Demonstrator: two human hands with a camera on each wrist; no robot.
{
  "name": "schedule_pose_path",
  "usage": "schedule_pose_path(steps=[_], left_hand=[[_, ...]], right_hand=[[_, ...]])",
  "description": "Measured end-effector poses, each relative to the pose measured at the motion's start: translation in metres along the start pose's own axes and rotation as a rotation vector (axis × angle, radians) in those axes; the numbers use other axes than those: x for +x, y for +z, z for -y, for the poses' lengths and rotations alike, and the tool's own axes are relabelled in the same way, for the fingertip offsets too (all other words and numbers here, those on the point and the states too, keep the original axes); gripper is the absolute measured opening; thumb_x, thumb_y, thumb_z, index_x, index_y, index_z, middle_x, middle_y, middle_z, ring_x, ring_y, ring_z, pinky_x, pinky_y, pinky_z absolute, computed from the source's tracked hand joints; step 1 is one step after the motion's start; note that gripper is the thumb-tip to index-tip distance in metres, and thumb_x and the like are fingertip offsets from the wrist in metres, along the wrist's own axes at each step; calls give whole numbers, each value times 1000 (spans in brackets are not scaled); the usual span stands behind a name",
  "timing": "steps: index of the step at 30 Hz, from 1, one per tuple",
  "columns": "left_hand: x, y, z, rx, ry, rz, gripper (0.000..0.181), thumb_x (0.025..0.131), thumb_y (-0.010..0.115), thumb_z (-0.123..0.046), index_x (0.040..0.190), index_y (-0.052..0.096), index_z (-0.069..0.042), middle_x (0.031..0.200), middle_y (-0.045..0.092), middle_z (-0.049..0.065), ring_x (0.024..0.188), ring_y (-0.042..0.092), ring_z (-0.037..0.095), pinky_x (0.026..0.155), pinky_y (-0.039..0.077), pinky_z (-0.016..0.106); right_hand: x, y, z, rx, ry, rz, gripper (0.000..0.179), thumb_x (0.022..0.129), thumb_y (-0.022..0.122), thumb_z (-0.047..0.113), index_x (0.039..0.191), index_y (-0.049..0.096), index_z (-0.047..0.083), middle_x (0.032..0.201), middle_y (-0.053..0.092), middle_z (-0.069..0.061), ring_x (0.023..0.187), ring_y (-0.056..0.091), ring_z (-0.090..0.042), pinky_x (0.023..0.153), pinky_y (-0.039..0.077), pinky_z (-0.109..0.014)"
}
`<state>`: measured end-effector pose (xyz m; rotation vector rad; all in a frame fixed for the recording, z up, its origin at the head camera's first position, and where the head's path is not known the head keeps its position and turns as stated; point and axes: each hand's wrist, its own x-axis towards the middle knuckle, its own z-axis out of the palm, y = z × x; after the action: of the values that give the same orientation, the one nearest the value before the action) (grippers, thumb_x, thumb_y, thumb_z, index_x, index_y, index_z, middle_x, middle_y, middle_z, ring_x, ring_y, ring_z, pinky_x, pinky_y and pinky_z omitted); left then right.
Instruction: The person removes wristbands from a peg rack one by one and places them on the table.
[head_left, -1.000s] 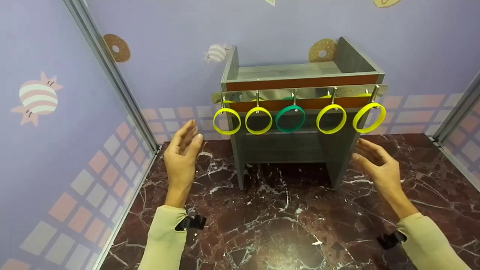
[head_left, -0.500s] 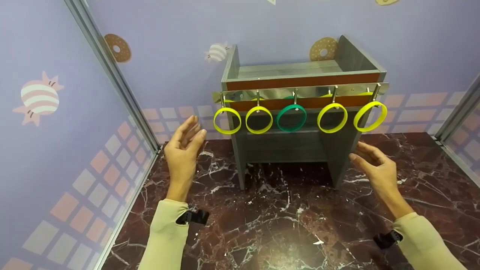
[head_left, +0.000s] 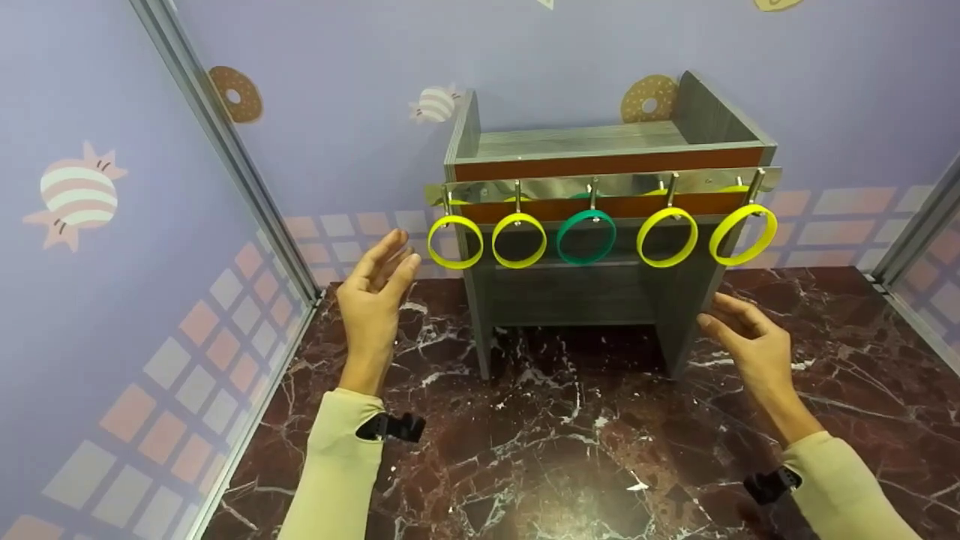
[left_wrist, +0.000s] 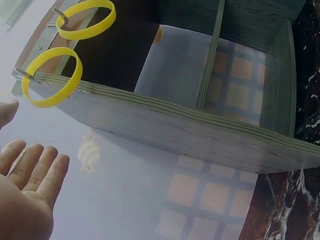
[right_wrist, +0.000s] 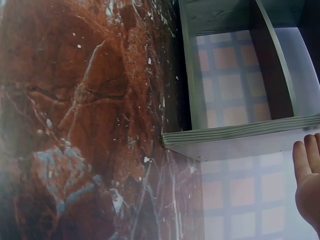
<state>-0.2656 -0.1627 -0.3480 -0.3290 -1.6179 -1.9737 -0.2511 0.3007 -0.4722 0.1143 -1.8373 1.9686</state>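
Note:
Several yellow rings and one green ring hang from the hooks of a metal rail across the front of a grey wooden shelf unit. My left hand is raised left of the leftmost yellow ring, fingers relaxed, holding nothing. In the left wrist view its fingers lie below that ring, apart from it. Low beside the unit's right side panel, my right hand has loosely bent fingers and nothing in it. The right wrist view shows its fingertips close to the panel's outer face.
The unit stands on a dark red marbled tabletop against a purple patterned back wall. A side wall with a metal frame post bounds the left. Another metal post stands at the right.
My left hand has moved slightly up and right, nearer the leftmost ring. My right hand has shifted a little down and left along the side panel. The rings still hang on their hooks.

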Motion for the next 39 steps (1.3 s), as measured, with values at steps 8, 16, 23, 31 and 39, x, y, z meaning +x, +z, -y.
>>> schedule_pose_path(steps=[8, 16, 23, 31, 39], left_hand=[[1, 3, 3, -33, -8, 23, 34, 95, 75, 4, 129, 72, 6, 131, 71, 20, 120, 70, 28, 104, 55, 38], [0, 6, 4, -11, 9, 35, 32, 93, 76, 6, 125, 74, 7, 122, 75, 18, 107, 75, 24, 96, 59, 37], [-1, 9, 1, -21, -16, 48, 30, 94, 77, 4, 123, 74, 7, 120, 75, 23, 102, 76, 23, 94, 60, 36], [-2, 12, 1, 3, -22, 34, 28, 93, 79, 4, 121, 76, 6, 116, 76, 23, 100, 77, 22, 92, 61, 35], [-1, 15, 1, 11, -9, 19, 24, 93, 78, 6, 117, 76, 10, 109, 77, 24, 93, 77, 20, 87, 62, 33]], right_hand=[[-2, 1, -7, -61, 40, -47, 40, 92, 82, 3, 130, 72, -2, 109, 79, 7, 97, 75, -6, 80, 58, -17], [-2, 3, -12, -100, 63, -88, 40, 92, 83, 3, 129, 73, -3, 108, 78, 10, 97, 74, -6, 79, 58, -15], [-3, 6, -17, -98, 75, -128, 39, 90, 84, 1, 126, 74, -5, 105, 77, 9, 93, 74, -7, 77, 58, -16], [-5, 7, -18, -210, 48, -125, 38, 91, 85, 8, 125, 74, -4, 98, 77, 11, 87, 74, -5, 74, 58, -16], [-6, 10, -19, -252, -50, -138, 33, 91, 84, 4, 119, 74, -9, 93, 77, 10, 81, 73, -4, 68, 58, -16]])
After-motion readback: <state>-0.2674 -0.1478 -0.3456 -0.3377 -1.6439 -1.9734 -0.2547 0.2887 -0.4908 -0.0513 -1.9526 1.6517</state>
